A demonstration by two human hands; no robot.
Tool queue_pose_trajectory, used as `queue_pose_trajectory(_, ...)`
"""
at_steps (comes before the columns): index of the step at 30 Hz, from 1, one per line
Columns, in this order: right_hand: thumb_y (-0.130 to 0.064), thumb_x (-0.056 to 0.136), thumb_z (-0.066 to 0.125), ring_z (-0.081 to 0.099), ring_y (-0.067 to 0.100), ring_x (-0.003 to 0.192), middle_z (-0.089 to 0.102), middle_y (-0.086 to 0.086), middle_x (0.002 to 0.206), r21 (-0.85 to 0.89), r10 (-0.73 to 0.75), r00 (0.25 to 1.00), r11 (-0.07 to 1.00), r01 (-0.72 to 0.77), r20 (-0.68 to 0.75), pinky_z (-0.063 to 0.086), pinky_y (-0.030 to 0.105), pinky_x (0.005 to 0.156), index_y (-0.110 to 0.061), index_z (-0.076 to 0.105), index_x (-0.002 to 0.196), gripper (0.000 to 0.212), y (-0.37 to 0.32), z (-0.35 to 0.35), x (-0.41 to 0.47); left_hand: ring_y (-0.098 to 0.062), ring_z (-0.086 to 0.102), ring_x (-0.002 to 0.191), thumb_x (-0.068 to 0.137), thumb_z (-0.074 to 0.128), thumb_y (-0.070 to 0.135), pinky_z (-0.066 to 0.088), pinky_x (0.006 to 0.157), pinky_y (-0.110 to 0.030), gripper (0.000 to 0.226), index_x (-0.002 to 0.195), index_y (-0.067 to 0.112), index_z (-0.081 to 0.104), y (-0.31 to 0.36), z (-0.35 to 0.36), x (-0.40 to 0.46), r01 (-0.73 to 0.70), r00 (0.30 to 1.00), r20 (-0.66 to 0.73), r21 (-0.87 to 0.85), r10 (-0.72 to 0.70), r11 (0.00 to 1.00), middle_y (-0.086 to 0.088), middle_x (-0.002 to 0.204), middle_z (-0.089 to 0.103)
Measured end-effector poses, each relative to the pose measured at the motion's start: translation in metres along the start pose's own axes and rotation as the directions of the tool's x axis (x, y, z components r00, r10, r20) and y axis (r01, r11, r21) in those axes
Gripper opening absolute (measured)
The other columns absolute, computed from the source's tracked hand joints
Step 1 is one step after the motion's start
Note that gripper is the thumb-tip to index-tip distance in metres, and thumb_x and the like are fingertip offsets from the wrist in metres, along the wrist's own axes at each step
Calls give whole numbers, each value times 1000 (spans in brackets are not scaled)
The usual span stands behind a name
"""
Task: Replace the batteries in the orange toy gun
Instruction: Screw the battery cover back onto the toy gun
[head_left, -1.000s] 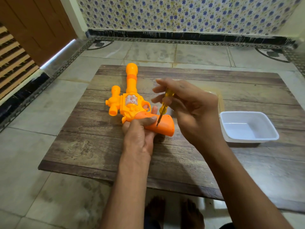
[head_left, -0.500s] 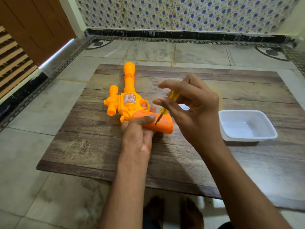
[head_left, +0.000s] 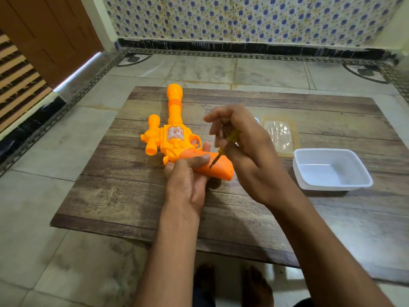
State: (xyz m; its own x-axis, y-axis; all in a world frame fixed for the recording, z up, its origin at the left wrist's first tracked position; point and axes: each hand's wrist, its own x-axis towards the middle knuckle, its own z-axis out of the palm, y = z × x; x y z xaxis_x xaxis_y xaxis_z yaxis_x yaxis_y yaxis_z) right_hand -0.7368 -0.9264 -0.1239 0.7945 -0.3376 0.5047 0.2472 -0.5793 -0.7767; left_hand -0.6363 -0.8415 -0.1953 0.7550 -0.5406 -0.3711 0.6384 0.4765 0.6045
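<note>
Two hands, left point(head_left: 188, 173) gripping gun point(head_left: 174, 138), right point(head_left: 247, 151) gripping screwdriver point(head_left: 218, 156)

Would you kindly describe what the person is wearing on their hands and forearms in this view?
Nothing is worn: the left hand and right hand are bare, with no gloves, rings, watch or bracelets visible. Both forearms are uncovered up to the frame edge, so no sleeves show.

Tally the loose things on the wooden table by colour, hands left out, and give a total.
Orange: 1, the orange plastic toy gun
Yellow: 1, the yellow-handled screwdriver
White: 1, the white rectangular plastic tub
Clear: 1, the clear plastic packet
Total: 4
</note>
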Motion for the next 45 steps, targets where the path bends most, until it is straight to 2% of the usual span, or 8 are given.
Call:
queue_pose_trajectory(8,-8,89,77,73,17,84,73,5,96,-222,-97,964,974,41,-247,60,33,77,2,62,116,33,9,9,0,-54,63,120,57,68,-10,52,92,-67,91,145,1,49,0,0,0,-13,1000,-14,43,14,999,-29,139,61)
queue_pose_trajectory(12,1,98,60,74,22,95,72,12,110,-192,-174,958,973,131,-228,59,40,82,7,63,126,28,11,5,-1,-45,63,126,58,65,-15,53,94,-67,93,148,1,48,1,0,1,-21,1000,2,-26,21,999,-26,146,57)
queue_pose_trajectory(22,-2,93,72,74,20,94,76,10,103,-221,-239,933,958,181,-271,59,37,81,1,70,125,32,7,6,-1,-49,63,124,64,68,-11,61,80,-56,84,145,-4,48,0,2,-6,-4,1000,18,18,4,1000,-31,142,58)
queue_pose_trajectory(26,18,87,62,74,15,103,74,12,117,-171,-216,950,969,180,-227,60,30,87,4,68,126,41,9,7,0,-51,60,127,51,74,-7,51,96,-64,97,145,-1,50,1,2,-6,-30,999,-12,14,30,999,-28,140,61)
queue_pose_trajectory(30,6,89,74,73,13,91,75,9,101,-173,-207,943,971,165,-261,59,26,77,0,73,120,32,9,7,2,-53,58,129,39,91,4,44,102,-71,110,143,5,54,1,2,-6,-13,999,-51,27,14,1000,-27,138,63)
queue_pose_trajectory(34,4,92,69,73,17,98,73,11,105,-125,-175,949,981,147,-261,61,37,79,3,71,120,28,11,6,-1,-49,58,131,65,80,-1,44,103,-74,81,142,1,55,4,1,-6,-20,999,-27,8,20,1000,-27,140,62)
queue_pose_trajectory(38,17,88,63,75,20,99,72,12,110,-51,-132,969,991,124,-211,62,43,78,3,70,121,37,12,4,-1,-48,60,128,57,88,6,45,100,-77,93,143,6,55,3,5,-7,-51,996,-79,-28,48,998,-26,137,64)
queue_pose_trajectory(45,0,91,73,71,22,96,69,13,101,-30,-112,970,994,108,-216,62,34,79,-1,73,119,28,9,3,-1,-45,67,120,83,70,-7,55,85,-69,64,143,8,53,1,9,-12,-32,993,-113,59,38,998,-24,132,68)
